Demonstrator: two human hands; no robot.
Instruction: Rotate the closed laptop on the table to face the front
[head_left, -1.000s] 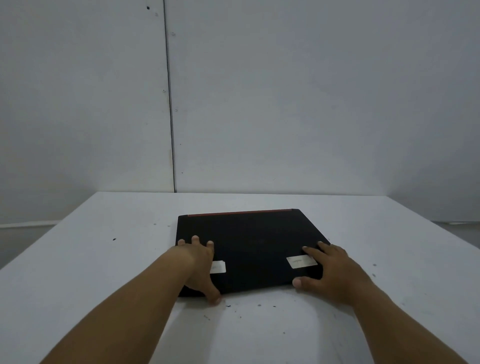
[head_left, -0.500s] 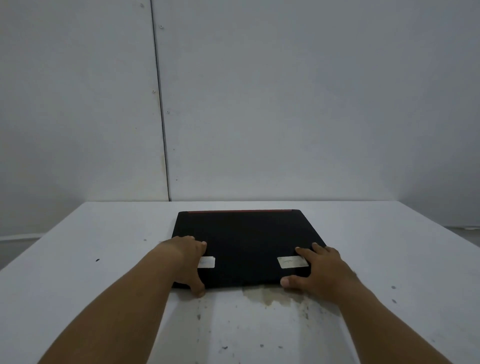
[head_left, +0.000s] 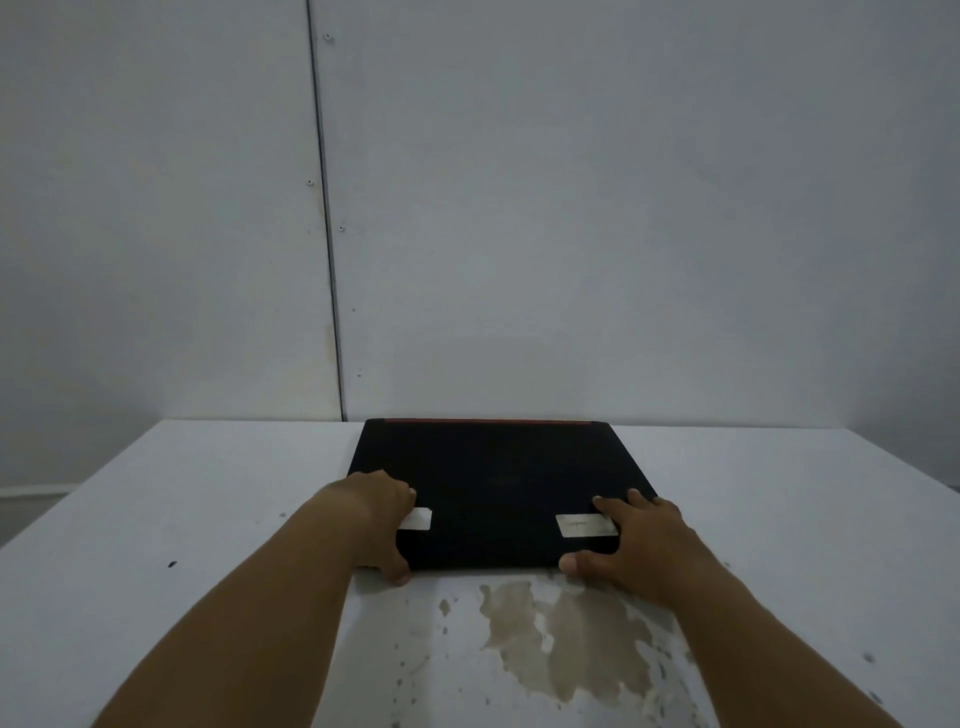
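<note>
I see the closed black laptop (head_left: 498, 488) with a red back edge lying flat on the white counter (head_left: 208, 519). My left hand (head_left: 379, 525) grips its near left corner, and my right hand (head_left: 634, 545) grips its near right corner.
</note>
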